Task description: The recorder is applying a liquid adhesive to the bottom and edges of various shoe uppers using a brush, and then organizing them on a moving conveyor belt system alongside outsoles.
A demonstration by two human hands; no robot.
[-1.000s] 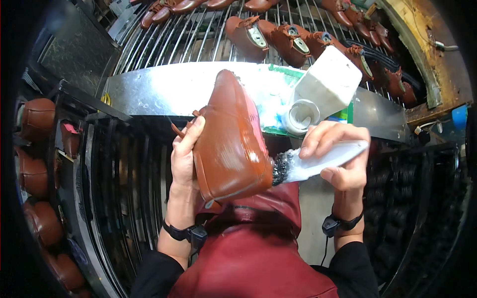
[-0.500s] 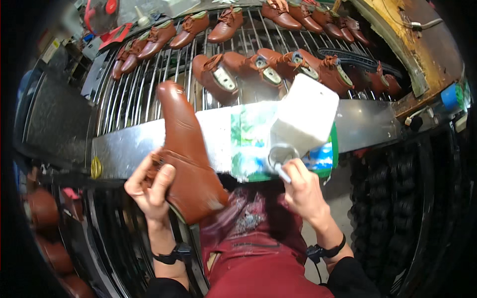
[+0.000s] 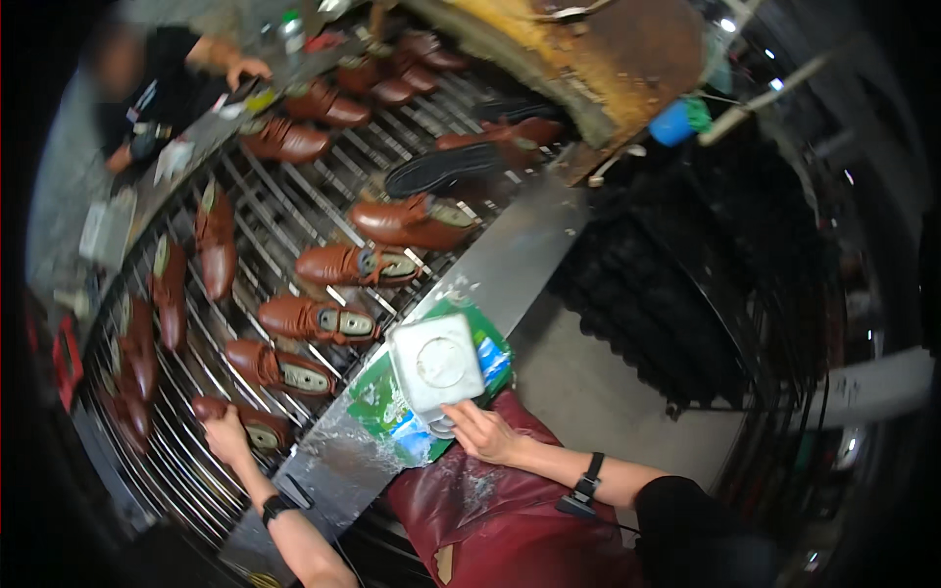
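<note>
My left hand (image 3: 227, 436) is closed around the toe end of a brown leather shoe (image 3: 267, 427), which lies on the bar rack at the lower left. At the bench edge, a white square container (image 3: 436, 365) with a round ring on its face stands tilted over a green and blue printed sheet (image 3: 370, 394). My right hand (image 3: 480, 432) is at the container's near end, fingers bent beside a small grey cup (image 3: 440, 424). What those fingers grip is hidden.
Several brown shoes, such as one laced shoe (image 3: 284, 140), rest on the metal bar rack (image 3: 279, 218). A black sole (image 3: 443, 171) lies among them. Across the rack is another person (image 3: 162, 83). Black soles (image 3: 637, 294) hang in a rack at right.
The view has swung to the right. My left hand has moved the brown shoe from above the bench onto the bar rack. My right hand stays by the white container.
</note>
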